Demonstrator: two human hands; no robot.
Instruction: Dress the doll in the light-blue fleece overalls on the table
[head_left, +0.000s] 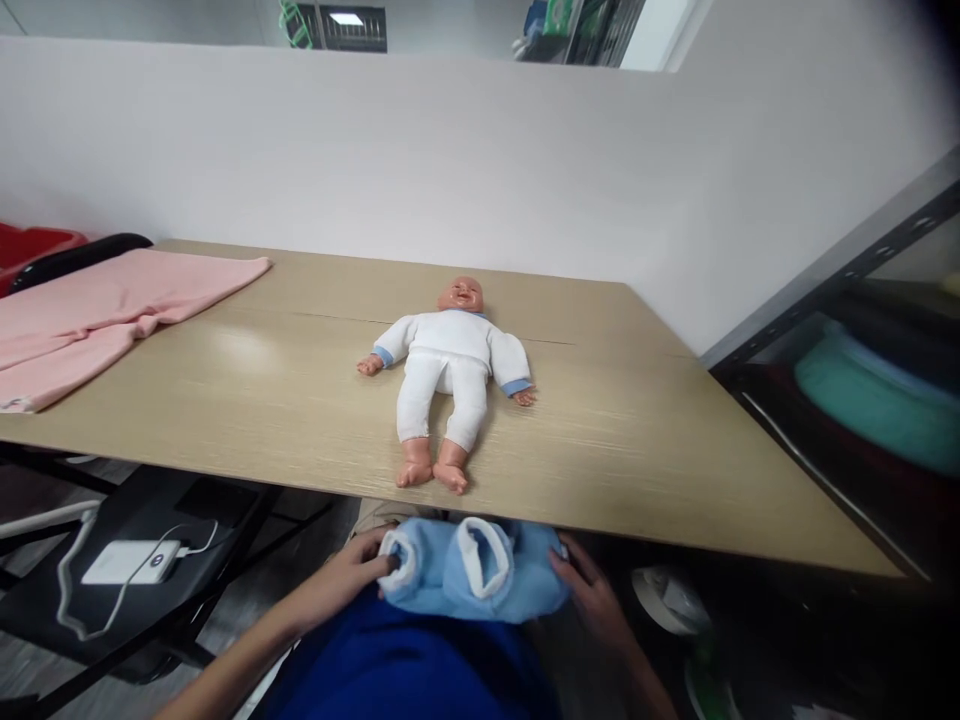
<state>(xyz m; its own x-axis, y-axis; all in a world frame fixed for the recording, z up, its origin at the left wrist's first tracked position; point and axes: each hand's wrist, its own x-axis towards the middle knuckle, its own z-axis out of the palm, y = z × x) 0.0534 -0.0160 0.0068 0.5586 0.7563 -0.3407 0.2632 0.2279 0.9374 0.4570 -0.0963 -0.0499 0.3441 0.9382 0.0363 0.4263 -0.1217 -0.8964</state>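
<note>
A light blue baby garment (431, 580) with white-trimmed openings is held above my lap, just in front of the table edge. My left hand (362, 568) is closed on its left end, thumb at the white cuff. At the other end my right hand (594, 590) grips the blue cloth, its fingers partly hidden behind it. Beyond the garment a baby doll (450, 345) lies face up on the table, its feet towards me. The doll wears a white top and white trousers, with blue cuffs on the sleeves.
The wooden table (600, 450) runs to a white wall (375, 150). A pink cloth (127, 300) lies at its left, near a red container (34, 245). Below left, a black chair (67, 600) carries a white power bank (131, 562) with a cable. A shelf rack (832, 265) stands right.
</note>
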